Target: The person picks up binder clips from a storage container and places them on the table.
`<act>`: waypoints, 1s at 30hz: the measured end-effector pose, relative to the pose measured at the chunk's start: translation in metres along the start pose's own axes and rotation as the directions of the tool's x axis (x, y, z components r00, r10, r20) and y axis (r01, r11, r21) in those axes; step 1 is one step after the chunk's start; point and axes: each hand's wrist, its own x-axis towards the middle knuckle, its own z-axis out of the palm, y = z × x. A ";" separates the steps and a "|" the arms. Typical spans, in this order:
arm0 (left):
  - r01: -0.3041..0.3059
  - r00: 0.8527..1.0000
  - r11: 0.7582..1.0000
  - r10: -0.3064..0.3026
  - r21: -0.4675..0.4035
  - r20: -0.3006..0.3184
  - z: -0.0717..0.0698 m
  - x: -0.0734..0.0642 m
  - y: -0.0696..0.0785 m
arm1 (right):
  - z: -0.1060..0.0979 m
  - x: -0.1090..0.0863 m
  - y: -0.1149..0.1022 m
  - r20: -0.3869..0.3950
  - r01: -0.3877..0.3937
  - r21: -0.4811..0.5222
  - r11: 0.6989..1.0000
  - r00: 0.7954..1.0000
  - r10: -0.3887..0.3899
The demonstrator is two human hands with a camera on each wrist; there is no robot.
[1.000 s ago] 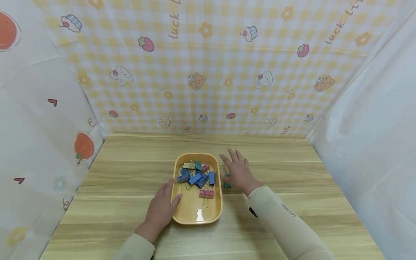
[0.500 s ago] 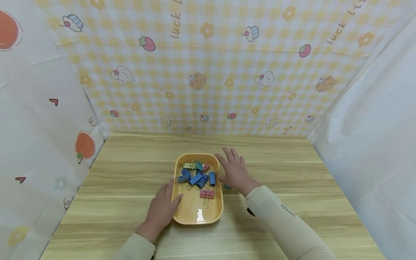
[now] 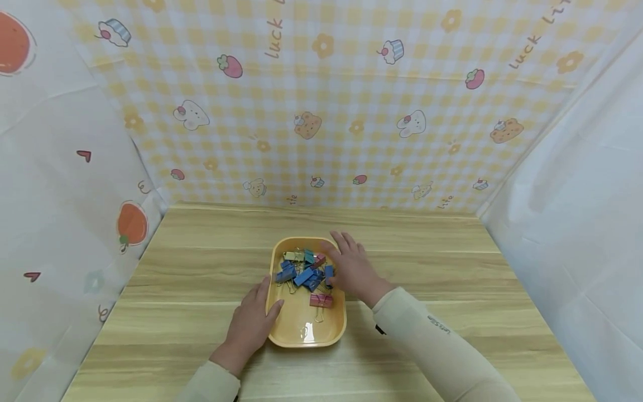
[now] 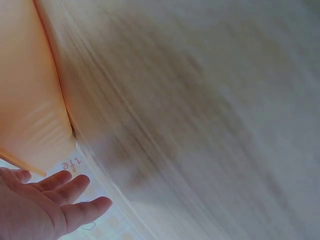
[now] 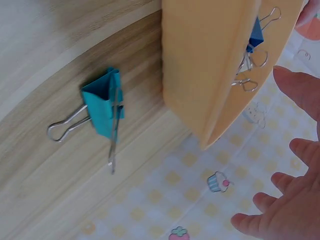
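A yellow-orange plastic tray point(image 3: 306, 329) holds several binder clips: blue clips point(image 3: 303, 277), a pink clip point(image 3: 321, 300), a yellow clip point(image 3: 293, 256) and others. At the tray's left side is my left hand point(image 3: 249, 322), thumb over the rim and relaxed fingers along the outside. My right hand point(image 3: 358, 272) hovers over the right rim with spread fingers, holding nothing, and covers part of the clips. In the right wrist view, a teal binder clip point(image 5: 103, 104) lies on the table outside the tray; the right hand and tray hide it in the head view.
The wood-grain table point(image 3: 201, 262) runs back to a yellow checked cloth point(image 3: 341, 156). White cloths hang at the left point(image 3: 65, 223) and the right point(image 3: 567, 223).
My right hand has moved left, from above the table beside the tray to over its right rim. The left hand, tray and clips have stayed put.
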 end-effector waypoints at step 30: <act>-0.041 0.999 0.999 0.041 0.003 -0.024 0.001 -0.001 -0.002 | -0.001 0.026 -0.047 0.138 0.179 -0.075 0.981 0.976 -0.168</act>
